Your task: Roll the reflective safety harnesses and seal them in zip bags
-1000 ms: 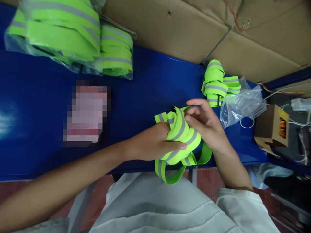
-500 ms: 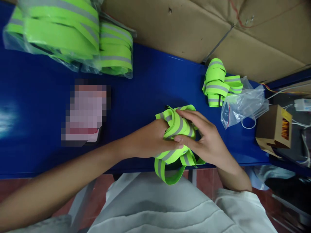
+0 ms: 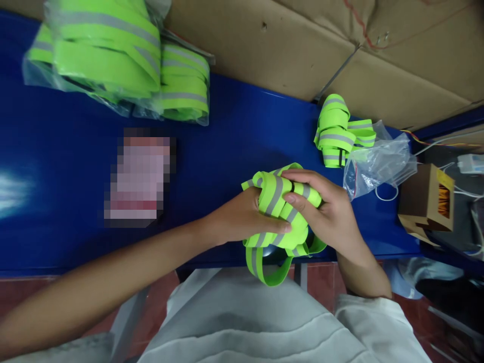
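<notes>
A bundle of neon-green strap with grey reflective stripes (image 3: 278,201) sits between both my hands above the near edge of the blue table (image 3: 234,131). My left hand (image 3: 242,219) grips its left side, thumb lying across the lower folds. From the right, my right hand (image 3: 327,212) curls its fingers over the top of the bundle. A loose loop of the strap (image 3: 264,264) hangs below toward my white shirt.
A second folded strap bundle (image 3: 336,130) lies at the back right beside a clear plastic bag (image 3: 381,161). Bagged stacks of the same straps (image 3: 117,60) rest at the back left. A blurred-out object (image 3: 139,176) lies left of centre. Cardboard (image 3: 321,45) lines the back; a small brown box (image 3: 427,199) stands at right.
My right hand has closed down over the top of the bundle, pressing the folds tighter. The left hand has kept its grip in nearly the same place.
</notes>
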`<state>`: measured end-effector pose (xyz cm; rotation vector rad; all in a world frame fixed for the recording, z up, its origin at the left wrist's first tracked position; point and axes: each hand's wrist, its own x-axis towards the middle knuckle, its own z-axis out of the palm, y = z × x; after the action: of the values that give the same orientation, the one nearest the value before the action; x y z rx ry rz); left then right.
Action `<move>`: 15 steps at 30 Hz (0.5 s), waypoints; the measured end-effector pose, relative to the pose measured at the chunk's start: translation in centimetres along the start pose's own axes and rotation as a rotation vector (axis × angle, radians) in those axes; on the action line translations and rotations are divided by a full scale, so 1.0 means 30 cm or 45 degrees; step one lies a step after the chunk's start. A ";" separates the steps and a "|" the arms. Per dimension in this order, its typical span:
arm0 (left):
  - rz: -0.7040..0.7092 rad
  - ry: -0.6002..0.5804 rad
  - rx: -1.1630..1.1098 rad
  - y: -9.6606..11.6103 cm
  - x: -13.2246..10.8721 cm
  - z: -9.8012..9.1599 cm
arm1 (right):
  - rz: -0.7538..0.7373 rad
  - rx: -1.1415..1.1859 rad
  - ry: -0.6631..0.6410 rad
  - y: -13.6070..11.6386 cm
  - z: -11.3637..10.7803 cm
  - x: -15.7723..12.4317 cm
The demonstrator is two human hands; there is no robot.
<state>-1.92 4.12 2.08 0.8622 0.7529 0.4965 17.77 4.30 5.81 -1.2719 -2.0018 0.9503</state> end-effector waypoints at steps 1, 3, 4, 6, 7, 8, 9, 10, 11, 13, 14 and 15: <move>0.030 0.021 0.009 0.000 0.000 0.001 | 0.022 0.001 0.001 0.002 0.003 0.000; 0.046 0.034 0.032 0.001 -0.001 0.001 | 0.065 0.005 0.002 0.005 0.010 -0.002; 0.033 0.029 0.045 0.001 -0.003 0.002 | 0.081 0.012 0.010 0.006 0.012 -0.003; -0.007 0.017 0.070 0.004 -0.006 0.002 | 0.101 0.022 0.050 0.008 0.013 -0.006; -0.022 0.011 0.083 0.006 -0.008 0.002 | 0.103 0.021 0.068 0.010 0.012 -0.006; -0.032 0.000 0.093 0.008 -0.010 0.002 | 0.106 0.016 0.079 0.011 0.011 -0.005; -0.037 -0.013 0.095 0.009 -0.011 0.002 | 0.108 0.011 0.088 0.014 0.009 -0.004; -0.042 -0.029 0.086 0.011 -0.012 0.001 | 0.110 0.010 0.094 0.016 0.009 -0.002; -0.048 -0.043 0.067 0.013 -0.012 0.000 | 0.109 0.016 0.100 0.019 0.009 0.000; -0.071 -0.062 0.011 0.015 -0.013 -0.001 | 0.114 0.046 0.127 0.022 0.012 0.002; -0.094 -0.071 -0.010 0.015 -0.013 -0.001 | 0.117 0.060 0.151 0.022 0.015 0.001; -0.119 -0.077 -0.019 0.015 -0.013 0.001 | 0.121 0.066 0.180 0.021 0.018 -0.001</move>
<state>-2.19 4.11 2.60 0.8212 0.7299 0.3912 17.66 4.32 4.99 -1.3769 -1.8113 0.9232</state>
